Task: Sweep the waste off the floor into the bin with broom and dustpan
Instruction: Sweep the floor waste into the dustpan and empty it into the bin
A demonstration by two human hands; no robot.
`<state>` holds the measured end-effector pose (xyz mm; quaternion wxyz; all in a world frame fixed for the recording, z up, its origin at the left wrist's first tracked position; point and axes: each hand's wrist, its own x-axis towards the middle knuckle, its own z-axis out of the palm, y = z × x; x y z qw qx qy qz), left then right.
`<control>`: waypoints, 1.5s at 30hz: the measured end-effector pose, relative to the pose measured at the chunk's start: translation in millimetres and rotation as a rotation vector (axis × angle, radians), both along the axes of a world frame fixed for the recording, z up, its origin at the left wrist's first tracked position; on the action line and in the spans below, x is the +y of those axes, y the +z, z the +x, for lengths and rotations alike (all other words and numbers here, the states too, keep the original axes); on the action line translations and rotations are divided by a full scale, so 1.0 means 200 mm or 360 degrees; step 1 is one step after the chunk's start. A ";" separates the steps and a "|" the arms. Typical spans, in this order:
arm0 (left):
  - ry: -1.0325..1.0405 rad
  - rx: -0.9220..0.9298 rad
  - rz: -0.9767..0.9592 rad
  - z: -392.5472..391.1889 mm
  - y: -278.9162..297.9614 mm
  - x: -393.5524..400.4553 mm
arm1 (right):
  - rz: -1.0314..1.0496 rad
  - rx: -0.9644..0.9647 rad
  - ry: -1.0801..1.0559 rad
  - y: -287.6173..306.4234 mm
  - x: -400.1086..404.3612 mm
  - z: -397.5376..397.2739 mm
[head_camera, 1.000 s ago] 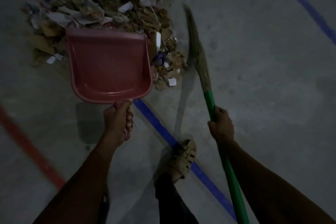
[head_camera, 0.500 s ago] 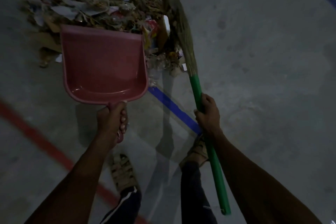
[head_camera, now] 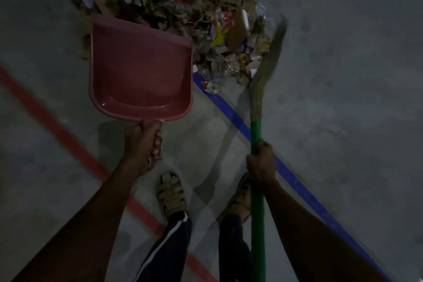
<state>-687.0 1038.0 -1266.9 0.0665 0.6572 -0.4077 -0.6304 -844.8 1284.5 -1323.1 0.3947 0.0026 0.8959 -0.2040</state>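
Looking down from the head camera, we see nearest to us two sandalled feet [head_camera: 171, 192] on a grey floor [head_camera: 343, 121], between a red line [head_camera: 68, 142] and a blue line [head_camera: 293, 178]. Just beyond them, our left hand [head_camera: 143, 146] has its fingers wrapped tightly round the handle of a pink dustpan [head_camera: 139, 71], which carries nothing in its tray. Our right hand [head_camera: 261, 162] closes in a fist round the green shaft of the broom [head_camera: 256, 135]; the shaft stands nearly upright in the view. Farther out, the broom's straw bristles lie against the right edge of the waste [head_camera: 206, 14], a heap of torn paper, cardboard scraps and wrappers. The dustpan's open lip sits at the heap's near-left edge; whether it touches the floor we cannot tell.
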 end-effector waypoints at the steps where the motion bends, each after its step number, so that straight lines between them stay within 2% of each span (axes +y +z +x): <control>1: 0.0032 -0.0006 0.0016 0.05 0.00 0.02 | -0.0048 -0.0006 0.0046 -0.02 -0.02 0.04; 5: 0.0187 -0.0117 0.0002 0.24 -0.01 0.13 | -0.0213 0.0054 0.0024 -0.08 -0.10 0.18; 13: 0.0617 -0.0070 0.0047 0.54 -0.02 0.37 | -0.0327 0.0517 -0.0106 -0.12 0.06 0.22; 17: 0.0740 -0.0084 0.0072 0.64 -0.09 0.48 | -0.0265 0.0433 -0.0086 -0.21 0.14 0.20; 22: 0.0755 -0.0040 0.0170 0.73 -0.21 0.59 | -0.0126 0.0149 -0.0048 -0.24 0.10 0.27; 26: 0.0736 0.0017 0.0236 0.76 -0.23 0.59 | -0.0219 0.0190 -0.0038 -0.23 0.06 0.38; 32: 0.0685 0.0007 0.0236 0.77 -0.13 0.36 | -0.0388 0.0495 0.0007 -0.16 0.00 0.40; 37: 0.0554 -0.0035 0.0176 0.79 -0.02 0.09 | -0.0384 0.0682 0.0102 0.06 -0.25 0.31; 45: 0.0383 -0.0009 0.0203 0.89 0.12 -0.39 | -0.0410 0.0860 0.0610 0.25 -0.86 0.08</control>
